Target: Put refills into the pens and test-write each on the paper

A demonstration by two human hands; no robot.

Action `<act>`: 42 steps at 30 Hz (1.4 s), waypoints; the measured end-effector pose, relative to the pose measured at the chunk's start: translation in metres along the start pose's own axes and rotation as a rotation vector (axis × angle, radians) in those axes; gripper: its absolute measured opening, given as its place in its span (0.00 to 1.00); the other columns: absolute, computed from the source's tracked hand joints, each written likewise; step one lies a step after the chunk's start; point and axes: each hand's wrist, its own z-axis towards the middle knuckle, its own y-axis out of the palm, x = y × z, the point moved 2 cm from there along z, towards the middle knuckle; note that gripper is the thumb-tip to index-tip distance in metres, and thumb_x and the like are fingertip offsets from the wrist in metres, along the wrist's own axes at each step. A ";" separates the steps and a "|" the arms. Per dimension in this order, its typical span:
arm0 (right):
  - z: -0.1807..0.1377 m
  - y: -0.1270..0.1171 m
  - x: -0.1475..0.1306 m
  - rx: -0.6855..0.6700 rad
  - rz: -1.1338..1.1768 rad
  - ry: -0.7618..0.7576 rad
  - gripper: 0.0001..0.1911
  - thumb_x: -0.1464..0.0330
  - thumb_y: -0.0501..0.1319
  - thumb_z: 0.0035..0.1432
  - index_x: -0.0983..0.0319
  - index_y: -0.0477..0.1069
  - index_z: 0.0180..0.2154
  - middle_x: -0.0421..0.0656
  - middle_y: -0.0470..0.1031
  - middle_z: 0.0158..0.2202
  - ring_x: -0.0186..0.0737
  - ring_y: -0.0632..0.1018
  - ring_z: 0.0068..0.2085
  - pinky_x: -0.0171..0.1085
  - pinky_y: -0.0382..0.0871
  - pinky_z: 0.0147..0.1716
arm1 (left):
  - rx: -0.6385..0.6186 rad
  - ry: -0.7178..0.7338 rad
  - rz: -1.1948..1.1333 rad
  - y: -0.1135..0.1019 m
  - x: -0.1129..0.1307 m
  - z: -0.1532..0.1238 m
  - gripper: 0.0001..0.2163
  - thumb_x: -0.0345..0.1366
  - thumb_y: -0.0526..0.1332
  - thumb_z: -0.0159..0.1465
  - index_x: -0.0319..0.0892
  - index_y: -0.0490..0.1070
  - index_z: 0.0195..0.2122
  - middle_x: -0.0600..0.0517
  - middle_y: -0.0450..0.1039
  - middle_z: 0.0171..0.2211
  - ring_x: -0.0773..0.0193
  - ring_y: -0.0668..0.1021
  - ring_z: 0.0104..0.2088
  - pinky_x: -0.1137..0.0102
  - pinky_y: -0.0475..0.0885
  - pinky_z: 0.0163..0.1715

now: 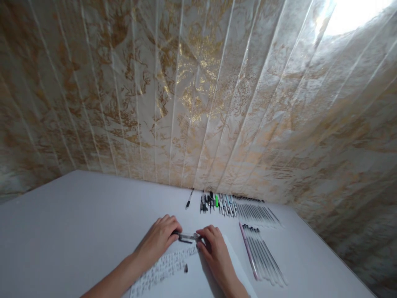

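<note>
My left hand [161,235] and my right hand [215,250] pinch opposite ends of a pen [187,236] with a clear barrel, held level above the paper. A thin dark strip shows just under the barrel; whether it is the clip or a shadow I cannot tell. Below lies a sheet of paper [173,285] with rows of dark handwriting. On that sheet, a small dark piece [186,268] sits apart from both hands; its kind is too small to make out. The fingertips partly hide the pen's ends.
At the back of the white table [77,231] stand rows of pens [206,203], among them a bright green one [216,200]. Right of these lie several thin refills [256,213]. Nearer are more refills [263,256] beside a pink stick [248,251]. A patterned curtain [186,103] hangs behind.
</note>
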 end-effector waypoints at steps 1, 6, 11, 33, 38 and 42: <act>0.001 0.000 -0.002 -0.005 -0.015 -0.002 0.11 0.76 0.58 0.55 0.58 0.74 0.37 0.42 0.73 0.36 0.44 0.71 0.39 0.43 0.61 0.45 | 0.003 0.015 0.008 -0.001 0.002 -0.001 0.06 0.27 0.59 0.63 0.45 0.71 0.36 0.54 0.73 0.38 0.60 0.71 0.42 0.67 0.62 0.41; 0.004 -0.007 -0.003 0.044 0.022 0.050 0.06 0.73 0.57 0.56 0.59 0.73 0.33 0.43 0.73 0.35 0.45 0.71 0.40 0.41 0.62 0.42 | 0.000 0.028 0.031 -0.007 0.004 -0.005 0.05 0.28 0.58 0.64 0.45 0.70 0.38 0.53 0.72 0.39 0.60 0.71 0.43 0.67 0.62 0.42; 0.000 -0.030 0.016 0.109 0.086 0.141 0.08 0.67 0.54 0.58 0.62 0.71 0.35 0.45 0.74 0.34 0.45 0.73 0.37 0.40 0.64 0.39 | 0.009 -0.014 0.084 -0.006 0.000 -0.005 0.04 0.28 0.58 0.64 0.43 0.69 0.33 0.52 0.72 0.37 0.59 0.71 0.41 0.66 0.62 0.40; 0.000 -0.053 0.049 0.147 0.205 0.198 0.11 0.64 0.58 0.53 0.63 0.74 0.34 0.45 0.77 0.32 0.45 0.74 0.34 0.40 0.67 0.37 | 0.041 -0.070 0.198 -0.037 -0.008 -0.001 0.05 0.30 0.56 0.65 0.43 0.67 0.31 0.54 0.74 0.33 0.62 0.73 0.36 0.67 0.62 0.40; 0.000 -0.053 0.048 0.136 0.216 0.204 0.11 0.63 0.58 0.53 0.62 0.74 0.34 0.45 0.77 0.32 0.45 0.74 0.34 0.40 0.66 0.37 | 0.032 -0.064 0.190 -0.037 -0.004 -0.001 0.05 0.30 0.56 0.65 0.43 0.67 0.31 0.54 0.74 0.33 0.62 0.73 0.36 0.66 0.62 0.40; -0.001 -0.053 0.047 0.123 0.231 0.198 0.10 0.64 0.58 0.53 0.63 0.74 0.34 0.45 0.76 0.32 0.45 0.75 0.34 0.40 0.66 0.38 | 0.024 -0.068 0.187 -0.038 -0.002 0.000 0.05 0.29 0.56 0.64 0.43 0.67 0.31 0.54 0.75 0.33 0.62 0.74 0.36 0.66 0.62 0.40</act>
